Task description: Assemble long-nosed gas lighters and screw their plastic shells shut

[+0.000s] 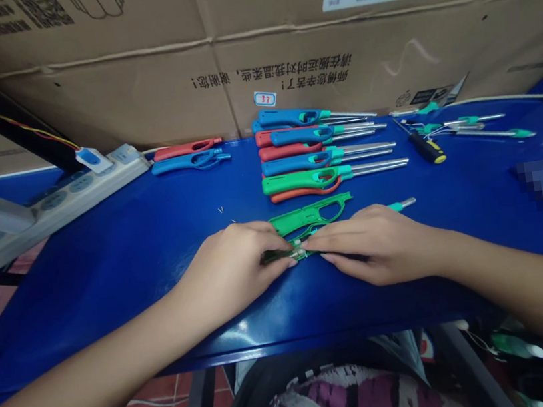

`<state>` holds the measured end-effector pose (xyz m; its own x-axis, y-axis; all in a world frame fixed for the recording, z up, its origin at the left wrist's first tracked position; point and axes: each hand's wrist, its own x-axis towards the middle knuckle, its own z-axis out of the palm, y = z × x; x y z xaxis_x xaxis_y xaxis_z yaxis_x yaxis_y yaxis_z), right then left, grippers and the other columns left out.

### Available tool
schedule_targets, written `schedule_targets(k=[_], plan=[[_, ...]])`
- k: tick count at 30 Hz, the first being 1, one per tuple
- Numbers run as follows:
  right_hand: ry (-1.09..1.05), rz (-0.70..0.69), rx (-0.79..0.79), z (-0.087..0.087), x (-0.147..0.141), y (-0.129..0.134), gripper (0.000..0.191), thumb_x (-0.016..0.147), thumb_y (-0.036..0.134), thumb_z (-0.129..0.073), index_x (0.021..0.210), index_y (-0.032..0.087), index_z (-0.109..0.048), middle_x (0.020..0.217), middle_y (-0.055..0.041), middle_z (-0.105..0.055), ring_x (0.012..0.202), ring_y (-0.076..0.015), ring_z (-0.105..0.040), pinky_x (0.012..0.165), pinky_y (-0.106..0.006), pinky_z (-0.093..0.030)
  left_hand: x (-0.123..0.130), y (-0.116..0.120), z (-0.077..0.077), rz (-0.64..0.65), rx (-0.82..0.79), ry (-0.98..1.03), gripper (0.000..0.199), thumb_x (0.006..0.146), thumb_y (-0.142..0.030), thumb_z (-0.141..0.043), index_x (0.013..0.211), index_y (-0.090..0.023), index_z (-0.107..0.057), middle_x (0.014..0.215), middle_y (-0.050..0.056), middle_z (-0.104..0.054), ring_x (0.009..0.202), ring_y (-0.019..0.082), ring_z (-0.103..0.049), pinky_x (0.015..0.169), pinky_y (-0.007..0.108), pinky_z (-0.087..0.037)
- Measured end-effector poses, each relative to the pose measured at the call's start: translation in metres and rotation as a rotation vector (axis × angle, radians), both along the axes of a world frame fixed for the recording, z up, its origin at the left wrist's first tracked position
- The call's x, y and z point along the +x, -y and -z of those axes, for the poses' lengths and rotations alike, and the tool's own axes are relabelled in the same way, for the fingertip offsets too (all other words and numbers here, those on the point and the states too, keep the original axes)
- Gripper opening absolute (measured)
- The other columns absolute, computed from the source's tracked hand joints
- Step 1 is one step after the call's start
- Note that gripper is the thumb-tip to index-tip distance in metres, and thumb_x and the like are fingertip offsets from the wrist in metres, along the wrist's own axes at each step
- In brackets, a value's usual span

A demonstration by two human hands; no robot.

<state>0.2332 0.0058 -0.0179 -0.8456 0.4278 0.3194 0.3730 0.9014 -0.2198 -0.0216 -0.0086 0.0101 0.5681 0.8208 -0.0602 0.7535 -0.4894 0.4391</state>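
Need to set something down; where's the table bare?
Bare table lies between the power strip and left forearm, and between the screwdriver and right forearm. It's crowded where the left hand and right hand meet beside the green casing, with lighters beyond.

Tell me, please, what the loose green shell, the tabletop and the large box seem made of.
Loose green shell: probably moulded plastic, satin; thin-walled, evenly coloured. Tabletop: glossy, with reflections; painted metal or laminate, unclear which. Large box: matt brown cardboard, creased and printed.

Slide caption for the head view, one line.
Left hand and right hand at an opened green lighter, a loose green shell half and coloured lighters beyond, on a blue table.
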Motion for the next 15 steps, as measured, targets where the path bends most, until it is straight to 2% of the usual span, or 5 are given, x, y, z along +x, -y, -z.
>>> schedule_targets(k=[5,8,11,15], plan=[[-0.015,0.102,0.000,-0.001,0.004,-0.005,0.020,0.097,0.022,-0.054,0.111,0.022,-0.068,0.112,-0.0030,-0.072,0.091,-0.0146,-0.070,0.064,-0.025,-0.046,-0.001,0.001,0.000,0.002,0.003,-0.006,0.015,0.093,-0.036,-0.067,0.103,-0.032,-0.078,0.100,-0.003,-0.074,0.085,0.019,-0.070,0.066,0.028,-0.049],[0.015,0.124,-0.136,-0.005,0.007,-0.011,0.014,0.096,0.024,-0.055,0.104,0.021,-0.067,0.105,-0.0034,-0.069,0.089,-0.0144,-0.066,0.066,-0.025,-0.045,-0.001,-0.001,0.000,0.003,0.001,0.000,0.015,0.094,-0.030,-0.065,0.101,-0.031,-0.078,0.100,-0.004,-0.075,0.086,0.018,-0.070,0.071,0.029,-0.051],[0.002,0.110,-0.286,-0.007,0.009,-0.016,0.009,0.095,0.024,-0.058,0.101,0.019,-0.065,0.097,-0.0026,-0.067,0.084,-0.0129,-0.062,0.070,-0.025,-0.044,0.000,-0.001,0.000,-0.026,-0.003,-0.002,0.012,0.091,-0.029,-0.068,0.098,-0.030,-0.078,0.098,-0.004,-0.075,0.085,0.019,-0.070,0.067,0.029,-0.050],[-0.045,0.098,-0.374,-0.007,0.011,-0.019,0.008,0.092,0.025,-0.064,0.098,0.018,-0.065,0.091,-0.0008,-0.064,0.070,-0.0098,-0.052,0.064,-0.024,-0.040,0.002,0.000,0.001,-0.041,-0.008,-0.009,0.011,0.091,-0.028,-0.069,0.096,-0.029,-0.078,0.097,-0.003,-0.075,0.084,0.019,-0.069,0.065,0.027,-0.049]])
